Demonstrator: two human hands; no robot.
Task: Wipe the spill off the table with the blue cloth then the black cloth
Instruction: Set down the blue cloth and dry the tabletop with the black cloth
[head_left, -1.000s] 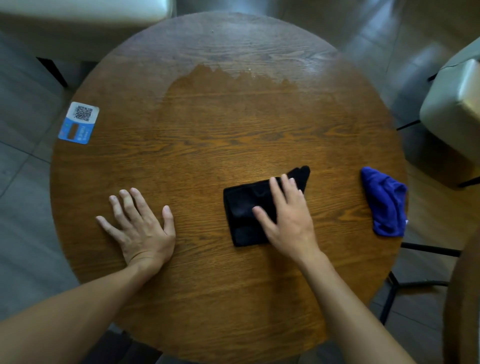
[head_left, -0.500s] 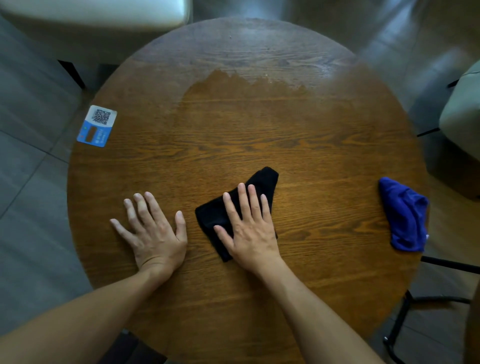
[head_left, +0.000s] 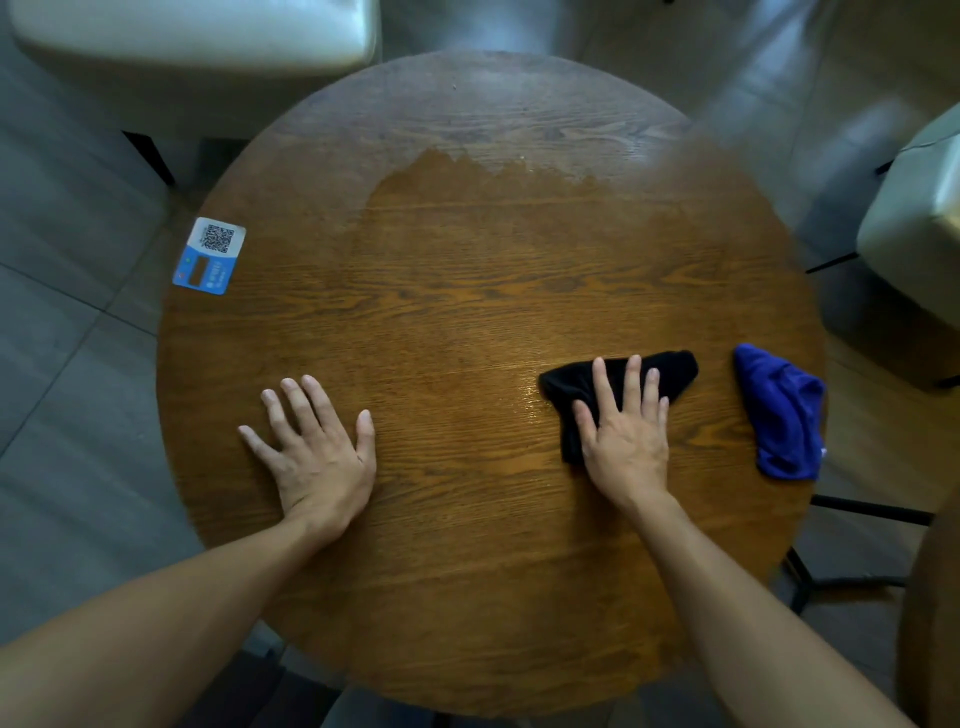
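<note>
Black cloth (head_left: 670, 371) bunched near desk (head_left: 467, 597) right edge, right hand (head_left: 626, 434) flat on it, fingers spread. Blue cloth (head_left: 782, 413) crumpled at right edge (untouched). Left hand (head_left: 317, 447) splayed, palm down, near left edge. Wet sheen beside black cloth.

Your round wooden table (head_left: 467, 597), a wet sheen across its far half, a blue QR card (head_left: 209, 255) at the left edge, your left hand (head_left: 317, 452) flat near the near-left edge, your right hand (head_left: 626, 441) pressing the black cloth (head_left: 670, 369), the blue cloth (head_left: 779, 415) bunched at the right edge
</note>
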